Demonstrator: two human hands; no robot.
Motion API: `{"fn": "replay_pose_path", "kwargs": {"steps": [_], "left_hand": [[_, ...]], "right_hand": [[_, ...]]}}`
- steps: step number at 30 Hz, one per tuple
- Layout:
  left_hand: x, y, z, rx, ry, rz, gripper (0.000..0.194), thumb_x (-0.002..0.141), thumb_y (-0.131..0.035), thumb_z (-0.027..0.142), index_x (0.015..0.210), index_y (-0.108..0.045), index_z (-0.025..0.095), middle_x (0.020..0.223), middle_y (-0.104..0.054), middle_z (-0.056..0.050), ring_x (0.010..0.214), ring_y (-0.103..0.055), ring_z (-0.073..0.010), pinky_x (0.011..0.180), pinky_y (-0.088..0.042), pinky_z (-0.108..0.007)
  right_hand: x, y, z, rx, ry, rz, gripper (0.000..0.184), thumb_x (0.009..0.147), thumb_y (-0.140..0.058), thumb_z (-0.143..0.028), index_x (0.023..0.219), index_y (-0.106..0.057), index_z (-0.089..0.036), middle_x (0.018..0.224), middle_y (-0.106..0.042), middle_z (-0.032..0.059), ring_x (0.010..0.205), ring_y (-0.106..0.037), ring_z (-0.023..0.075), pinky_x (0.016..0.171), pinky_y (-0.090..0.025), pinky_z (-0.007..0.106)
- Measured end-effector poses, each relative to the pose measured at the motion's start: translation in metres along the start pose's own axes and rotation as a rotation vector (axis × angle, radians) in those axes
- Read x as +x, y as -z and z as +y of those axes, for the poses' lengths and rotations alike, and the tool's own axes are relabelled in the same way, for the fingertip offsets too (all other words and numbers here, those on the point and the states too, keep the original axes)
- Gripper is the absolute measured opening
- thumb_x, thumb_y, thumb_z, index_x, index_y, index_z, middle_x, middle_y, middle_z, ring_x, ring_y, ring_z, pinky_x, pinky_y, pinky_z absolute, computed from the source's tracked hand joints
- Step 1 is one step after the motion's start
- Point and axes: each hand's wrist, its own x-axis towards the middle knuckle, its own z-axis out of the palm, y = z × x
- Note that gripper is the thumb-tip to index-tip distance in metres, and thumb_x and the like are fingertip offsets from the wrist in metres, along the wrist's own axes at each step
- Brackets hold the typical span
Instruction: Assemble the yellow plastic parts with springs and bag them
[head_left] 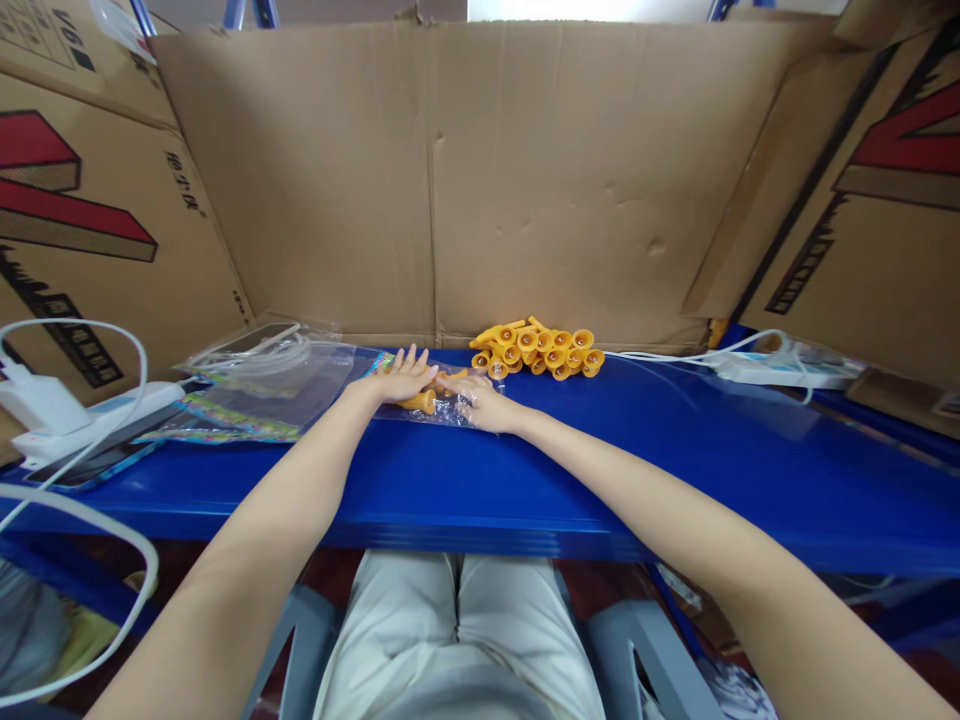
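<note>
A clear plastic bag (450, 411) with a colourful printed end lies on the blue table, holding a few yellow trumpet-shaped pieces (421, 402). My left hand (405, 378) rests flat on the bag's printed end, palm down with its fingers spread. At the bag's other end is my right hand (489, 404), its index finger stretched over the bag and its other fingers curled at the plastic. Just behind the right hand, a stack of yellow trumpet-shaped pieces (555, 350) lies with the flared ends facing me. What is under the left palm is hidden.
Flat clear bags with printed edges (247, 400) lie to the left, near a phone (97, 465) and a white power strip (105, 415) with cables. Another power strip (787, 370) is at the right. Cardboard walls (562, 180) enclose the back and sides of the blue table (675, 440).
</note>
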Motion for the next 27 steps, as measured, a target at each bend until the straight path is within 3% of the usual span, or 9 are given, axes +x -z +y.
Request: {"fn": "replay_pose_path", "kwargs": {"steps": [5,8,10,14,20,22,27], "left_hand": [[0.002,-0.001,-0.003,0.002,-0.008,-0.012,0.075,0.089,-0.007,0.061,0.153,-0.008,0.022,0.159,0.003,-0.007,0.145,0.0,-0.0298,0.114,-0.011,-0.055],[0.004,-0.002,-0.006,-0.014,-0.021,-0.018,0.075,0.089,-0.007,0.061,0.153,-0.009,0.023,0.159,0.002,-0.007,0.145,-0.001,-0.0299,0.114,-0.011,-0.055],[0.005,-0.003,-0.007,-0.025,-0.036,-0.013,0.076,0.089,-0.008,0.062,0.153,-0.01,0.023,0.159,0.002,-0.007,0.145,-0.001,-0.0305,0.114,-0.011,-0.055],[0.005,-0.003,-0.007,-0.036,-0.01,-0.009,0.076,0.088,-0.008,0.063,0.153,-0.009,0.023,0.159,0.003,-0.006,0.145,0.001,-0.03,0.115,-0.011,-0.052],[0.001,-0.001,-0.003,-0.054,0.043,0.007,0.073,0.09,-0.009,0.059,0.153,-0.009,0.022,0.159,0.001,-0.007,0.145,0.0,-0.0304,0.113,-0.009,-0.057],[0.002,-0.002,-0.001,-0.06,0.058,0.027,0.071,0.091,-0.008,0.057,0.153,-0.01,0.023,0.159,0.003,-0.006,0.145,0.001,-0.0301,0.113,-0.008,-0.057],[0.005,-0.006,0.002,-0.079,0.097,0.076,0.068,0.091,-0.009,0.054,0.153,-0.015,0.024,0.159,-0.003,-0.003,0.145,0.001,-0.0297,0.114,-0.01,-0.056]], "right_hand": [[-0.002,0.002,-0.005,0.021,0.042,0.064,0.047,0.082,-0.046,-0.007,0.125,-0.06,-0.02,0.13,-0.059,0.011,0.123,-0.051,0.0234,0.104,-0.035,0.046],[-0.004,0.003,-0.008,-0.041,-0.064,0.152,0.035,0.083,-0.046,-0.007,0.109,-0.068,-0.015,0.116,-0.065,0.0146,0.113,-0.056,0.0249,0.099,-0.04,0.044],[-0.005,0.003,-0.01,-0.073,-0.138,0.138,0.029,0.084,-0.047,-0.009,0.103,-0.069,-0.014,0.111,-0.066,0.0155,0.11,-0.058,0.0259,0.098,-0.041,0.044],[-0.005,0.006,-0.016,-0.049,-0.193,0.045,0.03,0.087,-0.048,-0.012,0.11,-0.067,-0.016,0.12,-0.064,0.0141,0.115,-0.058,0.0258,0.1,-0.041,0.042],[-0.004,0.008,-0.021,-0.049,-0.317,-0.037,0.037,0.09,-0.046,-0.016,0.123,-0.061,-0.018,0.136,-0.054,0.0149,0.132,-0.043,0.0304,0.109,-0.024,0.058],[-0.005,0.009,-0.02,-0.047,-0.313,-0.034,0.036,0.09,-0.045,-0.016,0.123,-0.062,-0.02,0.136,-0.054,0.013,0.132,-0.043,0.0301,0.108,-0.024,0.059],[-0.004,0.024,-0.007,-0.037,-0.299,0.104,0.027,0.082,-0.047,-0.007,0.093,-0.071,-0.013,0.113,-0.067,0.0144,0.111,-0.059,0.0254,0.099,-0.042,0.04]]}}
